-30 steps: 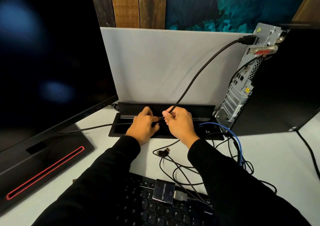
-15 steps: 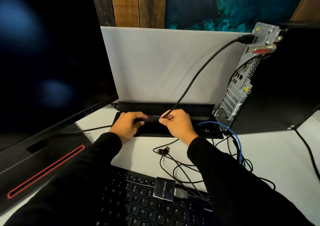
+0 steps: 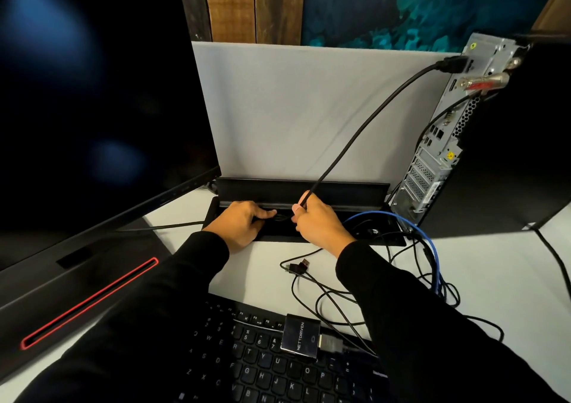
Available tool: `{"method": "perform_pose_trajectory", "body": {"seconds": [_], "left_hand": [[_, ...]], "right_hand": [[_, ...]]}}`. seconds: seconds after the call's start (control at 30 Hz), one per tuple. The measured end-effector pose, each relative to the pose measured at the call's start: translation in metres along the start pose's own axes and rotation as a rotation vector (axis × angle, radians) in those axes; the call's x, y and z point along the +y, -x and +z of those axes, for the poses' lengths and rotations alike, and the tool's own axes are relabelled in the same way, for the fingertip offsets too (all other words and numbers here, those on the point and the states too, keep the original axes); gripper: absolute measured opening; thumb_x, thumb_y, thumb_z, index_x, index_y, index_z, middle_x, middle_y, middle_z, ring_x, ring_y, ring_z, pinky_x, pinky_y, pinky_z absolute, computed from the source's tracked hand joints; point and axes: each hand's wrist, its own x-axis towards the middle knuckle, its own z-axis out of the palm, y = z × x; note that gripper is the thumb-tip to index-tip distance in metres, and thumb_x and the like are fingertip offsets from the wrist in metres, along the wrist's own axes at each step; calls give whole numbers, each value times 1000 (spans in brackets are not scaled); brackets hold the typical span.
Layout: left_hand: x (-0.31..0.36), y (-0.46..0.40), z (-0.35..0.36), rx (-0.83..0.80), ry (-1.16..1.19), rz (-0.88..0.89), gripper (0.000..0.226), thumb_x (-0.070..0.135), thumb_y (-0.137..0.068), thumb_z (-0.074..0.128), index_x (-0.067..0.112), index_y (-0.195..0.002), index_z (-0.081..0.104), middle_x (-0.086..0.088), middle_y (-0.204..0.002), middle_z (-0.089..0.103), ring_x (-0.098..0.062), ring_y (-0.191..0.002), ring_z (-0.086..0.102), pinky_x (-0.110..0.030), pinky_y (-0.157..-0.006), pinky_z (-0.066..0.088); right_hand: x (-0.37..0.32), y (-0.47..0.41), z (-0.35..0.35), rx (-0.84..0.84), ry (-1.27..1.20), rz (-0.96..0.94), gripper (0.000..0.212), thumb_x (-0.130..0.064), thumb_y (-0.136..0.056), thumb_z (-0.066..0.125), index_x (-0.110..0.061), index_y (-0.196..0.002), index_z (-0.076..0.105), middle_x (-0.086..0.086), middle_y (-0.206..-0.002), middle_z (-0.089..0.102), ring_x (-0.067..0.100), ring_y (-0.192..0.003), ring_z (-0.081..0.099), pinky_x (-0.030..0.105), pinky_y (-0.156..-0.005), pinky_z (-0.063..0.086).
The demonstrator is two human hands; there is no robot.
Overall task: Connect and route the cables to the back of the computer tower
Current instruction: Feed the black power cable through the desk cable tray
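Your right hand (image 3: 318, 222) pinches the thick black cable (image 3: 364, 127), which rises up-right to the silver tower back (image 3: 445, 131); your left hand (image 3: 241, 222) presses slack nearby.

loose cables (image 3: 327, 294) crowd desk (image 3: 494, 279) beside tower (image 3: 432, 161)

Single head cam, wide-angle, looking forward and down over the bench (image 3: 494, 273). Close range: keyboard (image 3: 262, 368) at the bottom edge, sleeves filling the lower frame. Cable tray (image 3: 355, 192) sits mid-frame, beyond the keyboard. Monitor (image 3: 92, 109) fills the left, computer tower (image 3: 438, 143) the right edge. No second view, no overlap.
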Motion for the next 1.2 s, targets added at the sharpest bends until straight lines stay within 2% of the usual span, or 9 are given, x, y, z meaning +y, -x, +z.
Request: {"method": "perform_pose_trajectory", "body": {"seconds": [0.17, 0.33, 0.47, 0.6, 0.8, 0.9, 1.0, 1.07, 1.2], "left_hand": [[-7, 10, -7, -44, -9, 31, 49, 15, -104, 49, 45, -143, 52, 7, -145, 59, -20, -134, 54, -36, -117, 39], [-2, 9, -7, 14, 15, 28, 51, 10, -100, 55, 42, -140, 58, 5, -112, 52, -14, -104, 55, -25, -100, 40], [-9, 12, -16, 55, 23, 7, 49, 16, -94, 67, 36, -138, 60, 4, -101, 56, -12, -90, 54, -26, -89, 44], [-17, 18, -23, 59, -74, -33, 14, 30, -97, 66, 22, -104, 75, 1, -92, 71, -21, -86, 63, -31, -80, 50], [-16, 13, -20, 31, 1, -55, 17, 17, -100, 61, 16, -97, 78, 0, -93, 75, -20, -87, 62, -26, -80, 43], [-16, 11, -21, 16, -7, -51, 20, 24, -101, 59, 18, -102, 78, -1, -93, 67, -17, -90, 57, -28, -84, 43], [-10, 11, -18, 1, -14, -35, 38, 40, -101, 58, 36, -138, 61, 3, -98, 52, -14, -94, 49, -30, -91, 41], [-5, 12, -13, -17, -5, -16, 51, 43, -101, 56, 53, -149, 40, 5, -103, 51, -14, -95, 51, -30, -89, 42], [7, 10, -5, -15, -73, -17, 40, 37, -105, 50, 57, -140, 50, 8, -107, 48, -14, -101, 55, -35, -93, 47]], "right_hand": [[-4, -2, -13, -54, 0, 12, 17, -29, -101, 57, -13, -102, 59, 10, -100, 71, 23, -95, 66, 35, -84, 52], [-1, 4, -8, 42, 123, -119, 30, -36, -99, 64, -22, -73, 67, -4, -61, 60, 21, -75, 61, 28, -76, 49], [-1, -7, -7, 19, 130, -86, 26, -30, -102, 60, -16, -81, 65, 8, -79, 70, 23, -82, 68, 33, -78, 57], [5, -18, -2, -57, 66, -8, 28, -34, -104, 55, -11, -90, 64, 15, -93, 73, 29, -91, 72, 49, -90, 59], [3, -21, -12, -184, -53, 143, 28, -34, -105, 54, -10, -98, 66, 14, -107, 75, 28, -105, 71, 47, -102, 53], [-3, -18, -17, -241, -129, 183, 20, -22, -106, 53, -5, -104, 64, 15, -118, 73, 21, -107, 70, 19, -76, 55], [-6, -15, -21, -293, -149, 195, 18, -12, -106, 52, -9, -89, 58, 24, -127, 66, 20, -100, 66, 9, -47, 45], [-8, -15, -21, -322, -154, 176, 28, -10, -105, 52, -13, -78, 54, 26, -131, 63, 22, -104, 65, 12, -55, 50], [-9, -10, -22, -329, -138, 105, 36, -16, -105, 55, -16, -70, 48, 25, -120, 66, 21, -105, 64, 27, -85, 54]]}}
